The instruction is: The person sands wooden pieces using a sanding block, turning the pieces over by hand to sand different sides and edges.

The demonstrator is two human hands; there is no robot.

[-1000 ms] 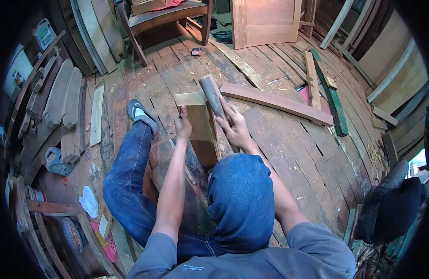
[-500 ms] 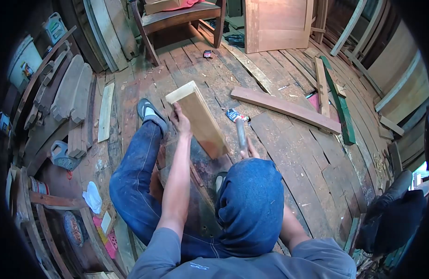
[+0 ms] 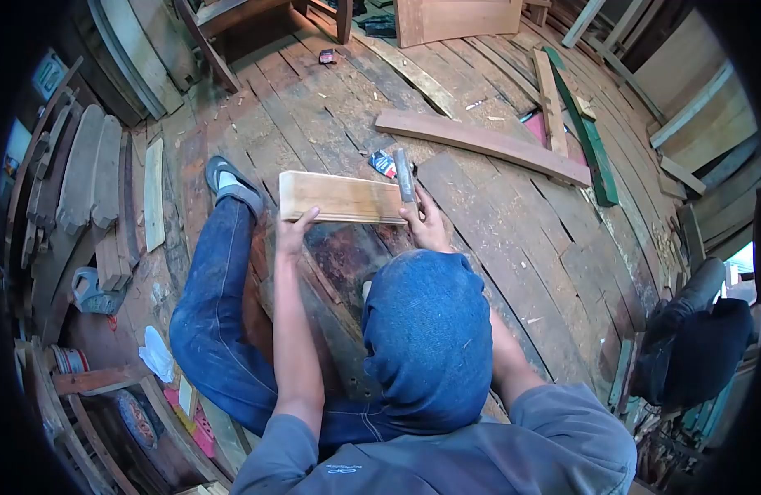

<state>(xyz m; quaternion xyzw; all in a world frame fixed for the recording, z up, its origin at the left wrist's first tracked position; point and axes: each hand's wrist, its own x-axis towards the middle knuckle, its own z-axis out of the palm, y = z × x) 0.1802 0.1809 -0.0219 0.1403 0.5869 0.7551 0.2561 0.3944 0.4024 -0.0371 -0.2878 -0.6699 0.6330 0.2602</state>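
Note:
A pale wooden board (image 3: 339,198) lies crosswise in front of me, raised above the floor. My left hand (image 3: 294,234) is closed on its left end, gripping the lower edge. At the right end, my right hand (image 3: 430,224) is closed around a grey bar-shaped tool (image 3: 404,176) that points away from me. Fingers of that hand also meet the board's end; how firmly they hold it I cannot tell. Just behind the tool, a blue and white packet (image 3: 382,162) rests on the floor.
A reddish beam (image 3: 483,146) lies beyond the board, with a green plank (image 3: 591,140) to its right. Curved wooden pieces (image 3: 87,169) are stacked at left near a grey jug (image 3: 97,290). A chair (image 3: 223,15) stands at the back. Shavings litter the plank floor.
The board has turned from steeply slanted to nearly crosswise. My right hand has come up with the grey tool to the board's right end. The view has shifted.

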